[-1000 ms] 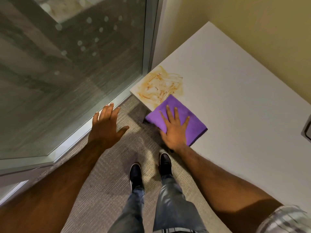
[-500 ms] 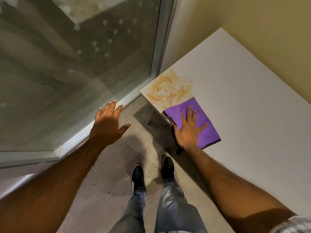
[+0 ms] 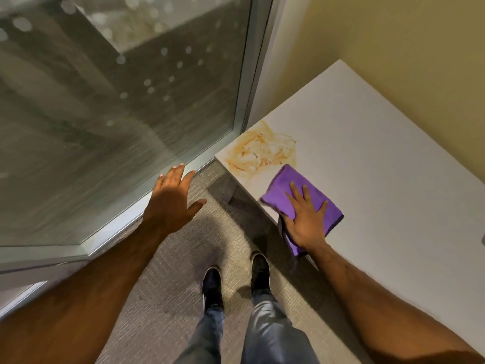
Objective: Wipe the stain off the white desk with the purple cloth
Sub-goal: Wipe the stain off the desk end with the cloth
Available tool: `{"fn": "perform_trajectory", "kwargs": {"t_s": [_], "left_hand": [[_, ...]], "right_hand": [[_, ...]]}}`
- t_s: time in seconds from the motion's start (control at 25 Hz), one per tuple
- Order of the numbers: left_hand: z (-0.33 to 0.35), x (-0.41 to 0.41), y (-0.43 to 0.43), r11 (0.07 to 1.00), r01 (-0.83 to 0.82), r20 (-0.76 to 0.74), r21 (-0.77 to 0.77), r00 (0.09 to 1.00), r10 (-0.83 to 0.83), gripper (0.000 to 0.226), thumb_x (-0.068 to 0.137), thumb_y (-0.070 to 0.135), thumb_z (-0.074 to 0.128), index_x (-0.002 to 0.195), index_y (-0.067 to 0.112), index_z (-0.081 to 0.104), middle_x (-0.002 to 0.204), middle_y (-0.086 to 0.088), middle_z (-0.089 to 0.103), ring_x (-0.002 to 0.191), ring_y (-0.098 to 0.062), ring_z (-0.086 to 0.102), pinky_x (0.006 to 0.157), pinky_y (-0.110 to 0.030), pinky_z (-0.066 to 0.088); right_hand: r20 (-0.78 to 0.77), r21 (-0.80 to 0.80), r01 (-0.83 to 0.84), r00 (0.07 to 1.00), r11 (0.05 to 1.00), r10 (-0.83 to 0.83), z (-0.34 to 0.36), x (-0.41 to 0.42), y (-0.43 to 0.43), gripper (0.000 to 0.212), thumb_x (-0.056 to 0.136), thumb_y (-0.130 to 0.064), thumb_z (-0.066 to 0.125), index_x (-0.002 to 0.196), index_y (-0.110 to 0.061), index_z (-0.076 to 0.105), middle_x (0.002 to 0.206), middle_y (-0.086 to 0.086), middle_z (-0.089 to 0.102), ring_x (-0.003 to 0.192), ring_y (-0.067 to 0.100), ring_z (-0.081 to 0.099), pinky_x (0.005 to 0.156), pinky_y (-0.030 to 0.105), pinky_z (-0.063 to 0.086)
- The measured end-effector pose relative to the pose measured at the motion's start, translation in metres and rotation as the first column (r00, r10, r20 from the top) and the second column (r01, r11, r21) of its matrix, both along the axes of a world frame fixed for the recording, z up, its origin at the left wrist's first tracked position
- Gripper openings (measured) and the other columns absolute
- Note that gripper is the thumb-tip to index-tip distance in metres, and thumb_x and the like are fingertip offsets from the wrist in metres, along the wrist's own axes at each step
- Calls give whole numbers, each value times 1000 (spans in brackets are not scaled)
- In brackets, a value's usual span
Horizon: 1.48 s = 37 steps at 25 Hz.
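Observation:
An orange-brown smeared stain covers the near left corner of the white desk. A folded purple cloth lies at the desk's front edge, just right of the stain and touching its lower edge; part of it hangs over the edge. My right hand lies flat on the cloth with fingers spread, pressing it down. My left hand hovers open over the carpet to the left of the desk, holding nothing.
A tall glass panel in a metal frame stands just left of the desk corner. A yellow wall runs behind the desk. My two dark shoes stand on grey carpet before the desk. A dark object shows at the right edge.
The view has shifted as I moved. My right hand with the cloth sits slightly farther back from the stain along the front edge; the stain looks the same. My left hand stays open.

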<state>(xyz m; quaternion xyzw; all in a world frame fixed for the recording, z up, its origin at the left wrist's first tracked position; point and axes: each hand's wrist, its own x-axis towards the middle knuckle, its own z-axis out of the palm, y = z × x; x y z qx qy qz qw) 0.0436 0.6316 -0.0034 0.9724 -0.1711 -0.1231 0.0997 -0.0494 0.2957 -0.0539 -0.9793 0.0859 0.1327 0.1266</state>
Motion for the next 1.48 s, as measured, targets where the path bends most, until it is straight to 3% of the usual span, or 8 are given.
{"fn": "perform_trajectory", "kwargs": {"t_s": [0.12, 0.28, 0.36, 0.68, 0.92, 1.04, 1.2, 1.48], "left_hand": [[-6, 3, -3, 1000, 10, -4, 23, 1000, -10, 85, 82, 69, 49, 142, 9, 44, 152, -21, 39, 140, -38, 38, 111, -57, 32], [-8, 12, -2, 1000, -17, -10, 18, 1000, 17, 81, 82, 64, 58, 140, 10, 44, 152, -22, 39, 140, -39, 38, 111, -58, 32], [-6, 16, -6, 1000, -30, -17, 3, 999, 30, 81, 81, 63, 60, 140, 9, 45, 151, -22, 40, 139, -40, 39, 111, -58, 32], [-23, 17, -22, 999, -20, -51, -29, 999, 18, 80, 84, 59, 59, 142, 7, 41, 153, -23, 36, 140, -41, 35, 112, -57, 30], [-30, 25, -37, 1000, -3, -42, 20, 999, 4, 82, 83, 58, 58, 138, -1, 47, 145, -26, 46, 131, -44, 46, 105, -56, 40], [-34, 22, -34, 999, -8, -69, 41, 998, 11, 83, 84, 58, 59, 142, 2, 43, 149, -23, 43, 135, -41, 42, 109, -54, 39], [-49, 28, -29, 993, 19, -104, 115, 995, -7, 86, 87, 63, 51, 150, 7, 31, 158, -18, 27, 146, -35, 28, 117, -50, 30], [-70, 27, -22, 993, -13, -145, 113, 989, 30, 86, 86, 56, 58, 151, 8, 29, 161, -18, 21, 148, -35, 22, 117, -52, 24]], "right_hand": [[1, 30, 140, 990, 990, -140, -3, 48, 20, 65, 97, -64, 27, 155, -41, 7, 167, -9, 2, 153, 28, -6, 105, 79, -9], [2, 68, -285, 958, 956, 285, 6, 60, -2, 61, 99, -55, 36, 154, -42, 13, 166, -14, 5, 153, 26, -7, 105, 83, -4], [49, 91, -351, 936, 932, 348, 9, 35, -21, 61, 98, -44, 42, 154, -43, 17, 165, -13, 9, 154, 24, -3, 106, 82, 0], [35, 40, 106, 994, 994, -108, -2, 99, -22, 65, 98, -58, 36, 155, -37, 15, 167, -5, 6, 153, 31, -5, 105, 81, -7], [78, 42, -323, 945, 946, 319, -2, 104, -24, 62, 97, -44, 45, 154, -37, 23, 167, -5, 7, 152, 35, -8, 105, 82, -4], [154, 41, -98, 984, 994, 91, -9, 60, -55, 59, 94, -47, 40, 150, -31, 36, 166, 5, 12, 152, 38, 3, 109, 79, -1], [86, -17, 144, 986, 989, -142, -13, 116, -54, 69, 94, -67, 21, 154, -32, 23, 167, 10, 4, 152, 39, -3, 111, 76, -4], [119, -11, -315, 942, 949, 314, -14, 151, -28, 56, 98, -56, 38, 150, -34, 37, 167, -2, 9, 152, 38, -5, 110, 77, -2]]}}
